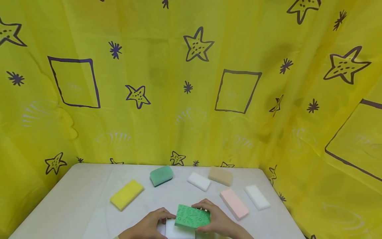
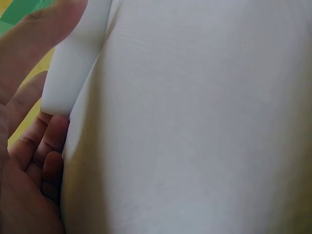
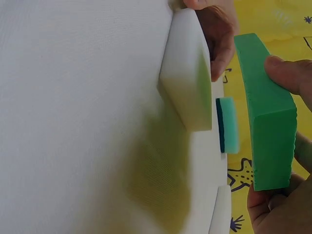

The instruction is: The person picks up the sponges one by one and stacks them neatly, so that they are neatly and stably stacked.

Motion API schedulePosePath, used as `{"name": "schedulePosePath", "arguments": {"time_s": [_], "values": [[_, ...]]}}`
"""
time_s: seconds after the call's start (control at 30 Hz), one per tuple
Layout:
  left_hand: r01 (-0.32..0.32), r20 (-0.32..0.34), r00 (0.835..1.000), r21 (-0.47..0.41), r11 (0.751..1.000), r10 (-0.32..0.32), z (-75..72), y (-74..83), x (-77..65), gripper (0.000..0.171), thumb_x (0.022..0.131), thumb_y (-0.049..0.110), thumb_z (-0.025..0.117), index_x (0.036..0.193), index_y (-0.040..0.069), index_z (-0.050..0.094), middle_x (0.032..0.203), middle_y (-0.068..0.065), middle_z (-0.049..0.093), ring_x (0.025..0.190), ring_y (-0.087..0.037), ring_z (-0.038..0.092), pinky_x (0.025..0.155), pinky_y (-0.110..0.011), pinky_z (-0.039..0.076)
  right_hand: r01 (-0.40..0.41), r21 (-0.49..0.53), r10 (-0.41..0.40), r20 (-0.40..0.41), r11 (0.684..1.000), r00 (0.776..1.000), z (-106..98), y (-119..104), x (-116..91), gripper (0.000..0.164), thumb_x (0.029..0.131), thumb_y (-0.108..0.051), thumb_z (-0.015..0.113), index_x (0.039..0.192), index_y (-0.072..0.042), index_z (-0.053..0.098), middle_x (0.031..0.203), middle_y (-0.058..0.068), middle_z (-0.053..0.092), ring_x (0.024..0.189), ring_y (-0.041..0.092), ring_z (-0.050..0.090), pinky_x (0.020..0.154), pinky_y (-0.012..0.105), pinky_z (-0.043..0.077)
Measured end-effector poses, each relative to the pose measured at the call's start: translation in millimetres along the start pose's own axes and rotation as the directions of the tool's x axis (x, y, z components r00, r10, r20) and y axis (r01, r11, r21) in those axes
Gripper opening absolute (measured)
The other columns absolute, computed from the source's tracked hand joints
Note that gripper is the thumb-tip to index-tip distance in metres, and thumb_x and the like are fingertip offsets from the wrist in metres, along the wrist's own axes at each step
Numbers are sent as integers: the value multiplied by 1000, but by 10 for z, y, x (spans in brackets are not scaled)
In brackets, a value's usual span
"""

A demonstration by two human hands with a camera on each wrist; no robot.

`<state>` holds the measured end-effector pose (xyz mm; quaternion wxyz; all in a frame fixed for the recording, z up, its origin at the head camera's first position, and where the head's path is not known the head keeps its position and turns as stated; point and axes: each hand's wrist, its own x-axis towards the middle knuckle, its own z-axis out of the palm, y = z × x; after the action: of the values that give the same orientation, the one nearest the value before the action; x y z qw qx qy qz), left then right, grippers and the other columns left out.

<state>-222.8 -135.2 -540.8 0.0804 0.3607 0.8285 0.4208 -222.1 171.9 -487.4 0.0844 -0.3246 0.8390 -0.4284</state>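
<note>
My right hand (image 1: 220, 221) grips a bright green sponge (image 1: 191, 216), its upper face embossed with small patterns, by the ends with thumb and fingers. The right wrist view shows the green sponge (image 3: 273, 141) held up off the table, above a white sponge (image 3: 185, 73). That white sponge (image 1: 178, 231) lies flat on the table near the front edge, partly covered by the green one in the head view. My left hand (image 1: 148, 225) holds the white sponge by its left side, with the thumb at the near side and fingers at the far end in the left wrist view.
On the white table (image 1: 89, 199) lie a yellow sponge (image 1: 127, 195), a dark-bottomed green sponge (image 1: 161, 175), a tan sponge (image 1: 220, 176), a pink sponge (image 1: 234, 203) and white sponges (image 1: 199, 181) at the back and right. A yellow curtain (image 1: 161, 126) surrounds the table.
</note>
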Motion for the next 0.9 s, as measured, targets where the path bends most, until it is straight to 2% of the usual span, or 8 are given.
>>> {"name": "schedulePosePath", "arguments": {"time_s": [0.4,0.6,0.73,0.9], "values": [[34,24,999,-22,999,-34,-22,-7,-5,66,75,39,85,126,4,63,107,16,54,89,4,48,77,-18,45,-29,79,25,51,996,998,70,-24,30,59,75,-30,86,129,-23,63,122,-8,57,111,4,51,97,22,42],[11,12,1000,-31,999,-11,-19,-31,-17,61,75,37,85,124,6,65,109,15,55,90,5,48,78,-18,46,-56,122,45,87,991,995,103,-18,49,63,76,-29,85,132,-15,61,121,-10,58,110,4,52,95,21,41],[10,13,1000,-48,999,-9,-11,-53,-17,58,75,34,86,122,8,66,109,17,55,90,4,48,78,-19,46,-38,141,24,98,989,995,132,-18,62,66,75,-26,85,134,-9,60,120,-8,58,107,3,52,93,20,41],[12,16,1000,-37,999,-12,-17,-55,-9,57,74,34,87,121,10,66,106,18,53,89,5,47,77,-18,45,-13,170,-5,104,985,995,161,-14,80,62,75,-25,85,132,-12,62,114,-7,56,101,3,52,89,18,43]]}}
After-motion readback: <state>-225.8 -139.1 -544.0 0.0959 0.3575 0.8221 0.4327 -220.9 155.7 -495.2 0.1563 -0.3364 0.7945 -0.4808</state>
